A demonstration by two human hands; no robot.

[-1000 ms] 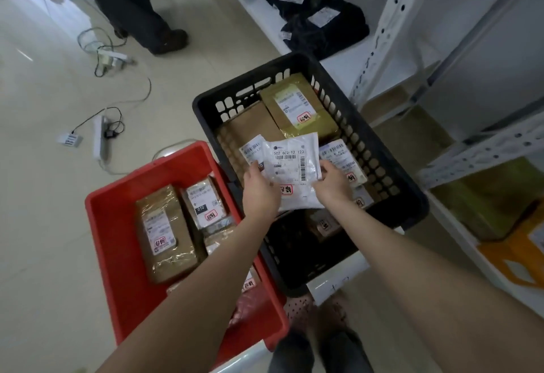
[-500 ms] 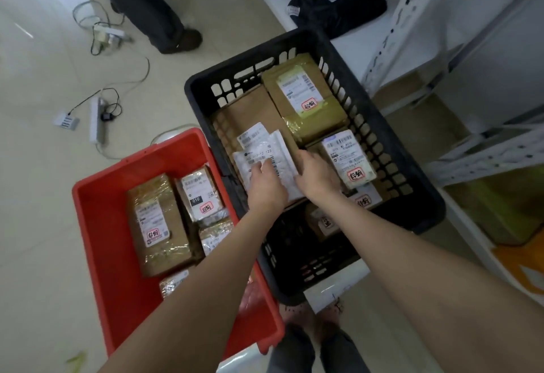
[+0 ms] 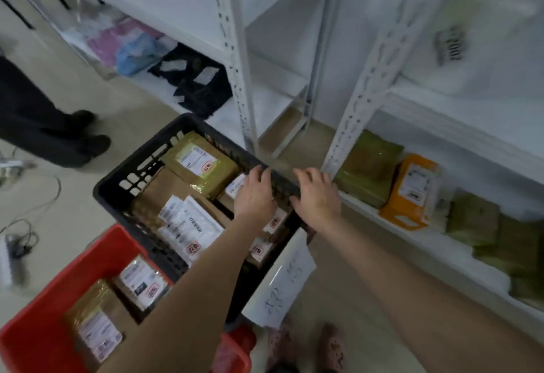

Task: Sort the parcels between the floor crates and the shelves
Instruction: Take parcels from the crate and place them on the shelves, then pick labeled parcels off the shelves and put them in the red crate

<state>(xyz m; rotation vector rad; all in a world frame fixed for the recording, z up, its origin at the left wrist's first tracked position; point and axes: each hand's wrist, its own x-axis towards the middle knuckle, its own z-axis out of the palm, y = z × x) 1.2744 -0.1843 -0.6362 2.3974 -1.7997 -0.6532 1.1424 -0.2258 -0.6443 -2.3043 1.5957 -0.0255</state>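
Observation:
The black crate [image 3: 123, 187] on the floor holds several brown parcels and a white parcel [image 3: 191, 225] lying flat near its middle. My left hand [image 3: 254, 193] hovers over the crate's right side, fingers spread, holding nothing. Beside it, my right hand [image 3: 316, 196] is over the crate's right rim, also empty with fingers apart. The red crate [image 3: 38, 308] at the lower left holds brown parcels [image 3: 94, 325]. On the low white shelf [image 3: 441, 243] at the right lie green parcels [image 3: 368, 166] and an orange parcel [image 3: 412, 190].
A white shelf post [image 3: 368, 84] rises just right of my hands. Black, blue and pink bags [image 3: 194, 78] lie on the far low shelf. Another person's legs [image 3: 44, 125] stand at the left. Cables and a power strip [image 3: 14, 246] lie on the floor. A handwritten paper sign [image 3: 282, 281] hangs on the black crate.
Both hands have let go of the white parcel, which now lies in the black crate, and moved right to the crate's rim. The view has swung up toward the shelves.

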